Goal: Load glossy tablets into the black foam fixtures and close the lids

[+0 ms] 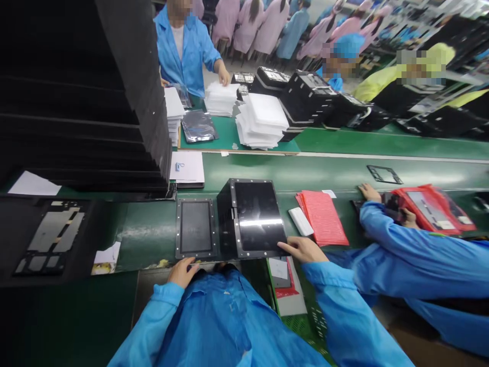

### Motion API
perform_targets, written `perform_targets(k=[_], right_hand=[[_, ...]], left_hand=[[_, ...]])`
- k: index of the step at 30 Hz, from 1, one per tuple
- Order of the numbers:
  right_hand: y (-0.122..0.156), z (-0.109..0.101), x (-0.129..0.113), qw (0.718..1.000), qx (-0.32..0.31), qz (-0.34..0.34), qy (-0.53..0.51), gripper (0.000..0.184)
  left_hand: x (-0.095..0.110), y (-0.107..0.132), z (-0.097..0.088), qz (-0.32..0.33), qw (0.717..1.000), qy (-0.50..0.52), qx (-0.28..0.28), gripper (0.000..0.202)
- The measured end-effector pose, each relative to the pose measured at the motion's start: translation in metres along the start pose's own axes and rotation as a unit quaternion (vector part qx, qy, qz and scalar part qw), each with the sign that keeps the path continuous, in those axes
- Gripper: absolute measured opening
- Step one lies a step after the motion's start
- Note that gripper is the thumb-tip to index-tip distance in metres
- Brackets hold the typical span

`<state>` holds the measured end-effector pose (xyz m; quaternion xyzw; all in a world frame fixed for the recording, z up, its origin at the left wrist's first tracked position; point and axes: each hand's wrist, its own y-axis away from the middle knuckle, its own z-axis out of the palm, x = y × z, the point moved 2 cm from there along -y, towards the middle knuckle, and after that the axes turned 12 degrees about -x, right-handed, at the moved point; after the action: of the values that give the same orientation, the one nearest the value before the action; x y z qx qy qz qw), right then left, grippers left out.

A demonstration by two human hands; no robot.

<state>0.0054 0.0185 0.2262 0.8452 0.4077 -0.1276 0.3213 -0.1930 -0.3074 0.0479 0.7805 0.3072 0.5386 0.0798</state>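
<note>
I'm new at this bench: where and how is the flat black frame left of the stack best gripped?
Probably the left rim of the frame, with the left hand coming from the left: the frame lies flat, the bench there offers finger room, while the stack stands close along its right side.

At left, a tall dark stack [76,76] is cut off by the top and left edges. At far centre, pink coats [231,23] are blurred and partly cropped by the top edge. At right, a co-worker's blue sleeve [412,250] is shown, the body cut off. Near, a green crate [296,326] is partly hidden by blue clothing. Whether the black frame [195,227] is touched by the left hand [182,272] cannot be told.
</note>
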Motion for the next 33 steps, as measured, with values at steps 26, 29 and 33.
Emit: perform_targets(k=[26,29,33], right_hand=[[-0.193,-0.033,0.025,0.896,0.028,-0.146,-0.418,0.054],[-0.2,-0.03,0.028,0.902,0.062,-0.171,-0.391,0.045],[-0.201,-0.027,0.028,0.898,0.074,-0.172,-0.399,0.042]], left_hand=[[0.247,-0.175,-0.076,-0.037,0.965,0.141,0.217,0.036],[0.246,-0.174,-0.072,-0.022,0.966,0.093,0.239,0.03],[0.254,-0.17,-0.068,-0.047,0.963,0.06,0.259,0.034]])
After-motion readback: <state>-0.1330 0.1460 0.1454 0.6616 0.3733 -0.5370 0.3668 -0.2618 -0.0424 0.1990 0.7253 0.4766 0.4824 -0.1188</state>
